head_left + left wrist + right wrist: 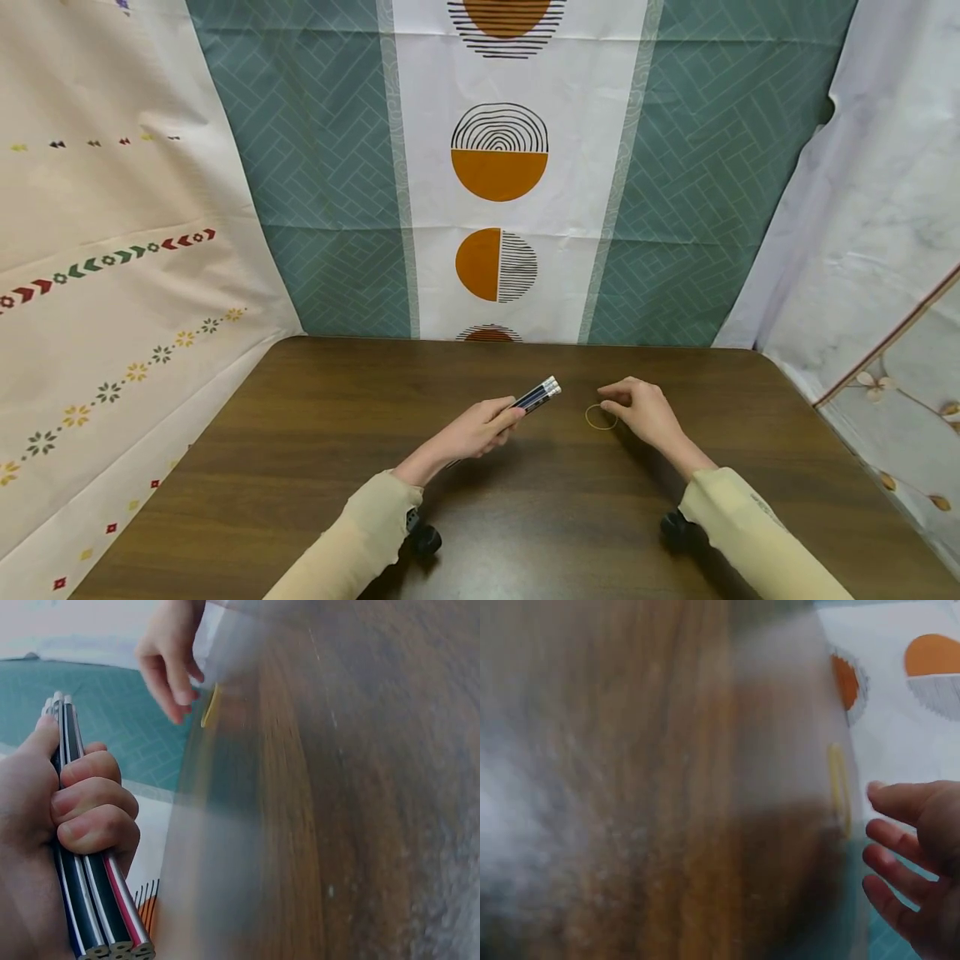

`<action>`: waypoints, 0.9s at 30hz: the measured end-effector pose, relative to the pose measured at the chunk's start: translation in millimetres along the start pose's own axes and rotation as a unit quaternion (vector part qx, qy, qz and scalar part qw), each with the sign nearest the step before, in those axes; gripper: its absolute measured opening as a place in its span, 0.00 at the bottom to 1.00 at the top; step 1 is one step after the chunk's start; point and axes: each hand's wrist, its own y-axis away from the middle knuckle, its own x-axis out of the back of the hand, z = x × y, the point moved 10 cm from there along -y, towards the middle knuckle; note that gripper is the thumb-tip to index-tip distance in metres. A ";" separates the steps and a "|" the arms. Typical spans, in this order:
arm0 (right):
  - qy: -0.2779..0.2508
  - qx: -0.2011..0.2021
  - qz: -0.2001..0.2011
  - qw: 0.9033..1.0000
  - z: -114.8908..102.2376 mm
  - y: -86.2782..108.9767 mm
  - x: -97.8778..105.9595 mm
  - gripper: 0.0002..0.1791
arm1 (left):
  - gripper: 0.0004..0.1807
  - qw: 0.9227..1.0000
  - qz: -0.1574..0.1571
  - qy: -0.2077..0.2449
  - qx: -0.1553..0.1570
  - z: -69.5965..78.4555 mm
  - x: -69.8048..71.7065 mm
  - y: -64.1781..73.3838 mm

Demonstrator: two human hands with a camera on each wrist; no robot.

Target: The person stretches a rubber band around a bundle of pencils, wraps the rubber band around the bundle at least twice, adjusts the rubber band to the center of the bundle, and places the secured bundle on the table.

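My left hand [483, 429] grips a bundle of several pencils [537, 396], fingers curled round the middle. In the left wrist view the pencils [94, 896] are dark with silvery-white stripes, one with a red side; their flat, unsharpened ends face the camera, and white tips stick out past the thumb. A thin yellow rubber band [602, 417] lies in a loop on the table to the right of the pencils. Just over its right edge hovers my right hand [647, 412]. In the right wrist view that hand's fingers [904, 847] are loosely bent and apart from the rubber band [840, 791].
Both hands are above a brown wood-grain table [315, 467]. Behind it hangs a green and white cloth [322, 167] with orange half-circles. Patterned cloths line the left [112, 275] and right [885, 250] sides. A dark wrist camera [426, 540] sits under the left sleeve.
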 end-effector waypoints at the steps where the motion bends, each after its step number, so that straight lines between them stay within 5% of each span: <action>1: 0.011 -0.005 -0.008 1.000 2.9 -1.1 -2.6 0.12 | 0.28 1.000 -0.001 -0.001 0.001 -1.3 -0.2 -0.3; 12: 0.091 -0.012 -0.014 0.996 7.2 -11.0 -12.1 0.04 | 0.23 1.000 -0.015 -0.003 0.014 -9.6 -1.2 -0.4; 16: 0.049 -0.003 -0.026 0.998 5.9 -13.6 -17.3 0.04 | 0.18 1.000 -0.018 -0.017 0.017 -11.9 -2.2 0.0; 19: -0.046 -0.029 -0.038 0.998 8.6 -14.6 -20.0 0.02 | 0.14 0.999 -0.019 -0.031 0.017 -12.1 -2.5 0.3; 22: -0.186 -0.071 -0.064 0.978 9.8 -14.1 -25.3 0.06 | 0.11 0.999 -0.019 -0.047 0.015 -10.8 -1.9 0.4; 27: -0.378 -0.143 -0.106 0.909 7.6 -8.6 -39.2 0.12 | 0.08 0.998 -0.022 -0.060 0.011 -8.5 -2.6 0.8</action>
